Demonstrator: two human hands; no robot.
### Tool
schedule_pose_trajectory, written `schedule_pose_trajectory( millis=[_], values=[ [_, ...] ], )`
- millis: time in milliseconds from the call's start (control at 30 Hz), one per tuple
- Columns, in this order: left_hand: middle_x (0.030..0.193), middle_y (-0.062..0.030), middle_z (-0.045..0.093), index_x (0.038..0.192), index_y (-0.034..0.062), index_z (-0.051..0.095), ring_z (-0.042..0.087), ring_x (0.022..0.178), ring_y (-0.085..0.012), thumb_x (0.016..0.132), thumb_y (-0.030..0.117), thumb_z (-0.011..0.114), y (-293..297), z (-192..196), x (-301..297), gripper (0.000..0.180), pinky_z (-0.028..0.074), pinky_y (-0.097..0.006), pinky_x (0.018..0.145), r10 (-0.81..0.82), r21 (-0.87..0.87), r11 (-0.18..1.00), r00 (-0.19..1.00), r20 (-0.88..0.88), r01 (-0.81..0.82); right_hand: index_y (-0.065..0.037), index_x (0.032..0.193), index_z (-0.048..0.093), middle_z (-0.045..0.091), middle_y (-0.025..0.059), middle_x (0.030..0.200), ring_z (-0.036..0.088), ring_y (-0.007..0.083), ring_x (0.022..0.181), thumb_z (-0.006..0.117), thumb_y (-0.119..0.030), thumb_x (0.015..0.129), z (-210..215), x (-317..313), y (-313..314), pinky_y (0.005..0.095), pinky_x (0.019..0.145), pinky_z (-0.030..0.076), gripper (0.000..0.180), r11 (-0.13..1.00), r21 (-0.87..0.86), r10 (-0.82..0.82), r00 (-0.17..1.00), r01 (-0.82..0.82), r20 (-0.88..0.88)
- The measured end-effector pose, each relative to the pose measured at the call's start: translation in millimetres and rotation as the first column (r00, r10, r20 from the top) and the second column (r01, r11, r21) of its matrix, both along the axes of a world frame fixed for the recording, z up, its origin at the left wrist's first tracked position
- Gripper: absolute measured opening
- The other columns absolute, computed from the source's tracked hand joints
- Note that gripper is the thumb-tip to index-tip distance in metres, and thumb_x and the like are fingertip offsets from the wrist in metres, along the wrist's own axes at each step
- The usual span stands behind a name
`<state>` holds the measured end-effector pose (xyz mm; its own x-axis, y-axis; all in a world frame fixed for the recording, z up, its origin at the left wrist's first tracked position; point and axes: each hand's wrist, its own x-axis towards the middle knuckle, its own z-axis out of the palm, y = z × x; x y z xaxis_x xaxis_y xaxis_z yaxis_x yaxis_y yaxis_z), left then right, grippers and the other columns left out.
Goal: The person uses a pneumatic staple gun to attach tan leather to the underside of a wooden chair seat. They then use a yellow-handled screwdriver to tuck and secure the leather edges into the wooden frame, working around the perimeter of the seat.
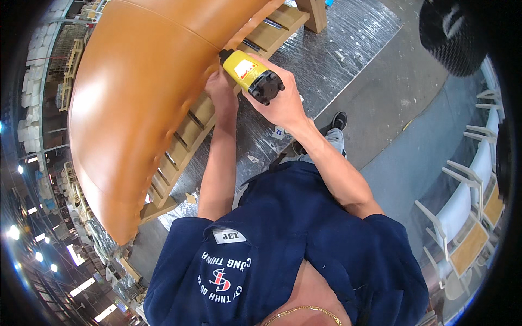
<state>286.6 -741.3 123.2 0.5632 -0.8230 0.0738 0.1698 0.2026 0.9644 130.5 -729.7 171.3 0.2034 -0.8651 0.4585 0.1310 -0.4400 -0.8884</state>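
Head view: the right hand (285, 100) is wrapping its fingers round a staple gun (251, 72), probably heavy, best held there, beside tan leather (144, 81); I can't tell whether the left hand (222, 92) is pinching.

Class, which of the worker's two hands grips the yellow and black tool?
The right hand: it is wrapped around the yellow and black tool. The left hand is at the edge of the orange-brown cover.

Behind the grip of the right hand (285, 106) is a navy short-sleeved shirt (283, 201) with a white label (228, 235) and, farther back, white lettering (205, 274) around a red-and-white emblem (220, 280). A gold chain (310, 308) sits farthest back; faded jeans (335, 140) and a dark shoe (339, 120) show lower right.
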Motion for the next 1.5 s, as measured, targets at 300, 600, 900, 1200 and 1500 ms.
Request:
schedule_pose_trajectory(
  millis=[300, 600, 900, 1200, 1500],
  values=[
    [0.097, -0.0122, 0.071, 0.126, 0.0039, 0.065, 0.066, 0.088, -0.0161, 0.104, 0.020, 0.050, 10, -43, 56, 0.031, 0.051, -0.028, 0.082, -0.037, 0.067, 0.998, 0.818, 0.574, -0.002, 0.002, 0.128, 0.057, 0.067, 0.0226, 0.114, 0.065, 0.0409, 0.105, 0.074, 0.003, 0.061, -3, 10, 5, 0.0402, 0.090, 0.053, 0.069, 1.000, -0.030, 0.008, 1.000, -0.008, 0.007],
    [0.102, -0.0096, 0.070, 0.133, 0.0152, 0.063, 0.065, 0.085, -0.0159, 0.105, 0.022, 0.045, 15, -32, 46, 0.035, 0.051, -0.028, 0.081, -0.123, 0.171, 0.985, 0.798, 0.590, 0.026, 0.003, 0.130, 0.058, 0.069, 0.0202, 0.115, 0.069, 0.0326, 0.104, 0.077, -0.004, 0.072, -3, 5, 3, 0.0358, 0.093, 0.051, 0.061, 0.997, -0.069, 0.039, 0.998, -0.043, -0.058],
    [0.094, -0.0054, 0.067, 0.106, -0.0073, 0.069, 0.060, 0.084, -0.0125, 0.097, 0.032, 0.062, 24, -11, 35, 0.041, 0.049, -0.029, 0.079, -0.028, 0.114, 0.993, 0.984, 0.176, 0.008, 0.003, 0.130, 0.058, 0.070, 0.0174, 0.113, 0.069, 0.0218, 0.102, 0.075, -0.001, 0.075, -6, 15, 14, 0.0314, 0.091, 0.051, 0.058, 0.998, -0.001, 0.058, 0.998, -0.058, -0.010],
    [0.082, -0.0028, 0.068, 0.086, -0.0004, 0.069, 0.058, 0.068, -0.0087, 0.101, 0.035, 0.060, 49, -1, 34, 0.039, 0.047, -0.026, 0.061, 0.209, 0.171, 0.947, 0.923, 0.322, -0.274, 0.003, 0.128, 0.058, 0.068, 0.0225, 0.115, 0.067, 0.0363, 0.107, 0.071, 0.003, 0.067, 1, 16, 34, 0.0372, 0.093, 0.052, 0.062, 0.997, 0.011, 0.070, 0.997, -0.071, 0.019],
    [0.077, -0.0040, 0.069, 0.094, -0.0060, 0.073, 0.058, 0.069, -0.0097, 0.101, 0.040, 0.056, 56, -6, 40, 0.049, 0.048, -0.030, 0.065, 0.096, 0.211, 0.958, 0.908, 0.407, -0.196, 0.001, 0.127, 0.058, 0.068, 0.0224, 0.112, 0.067, 0.0370, 0.102, 0.075, 0.002, 0.066, -2, 34, 37, 0.0378, 0.088, 0.053, 0.063, 1.000, -0.009, 0.028, 0.998, -0.028, 0.056]
  ],
)
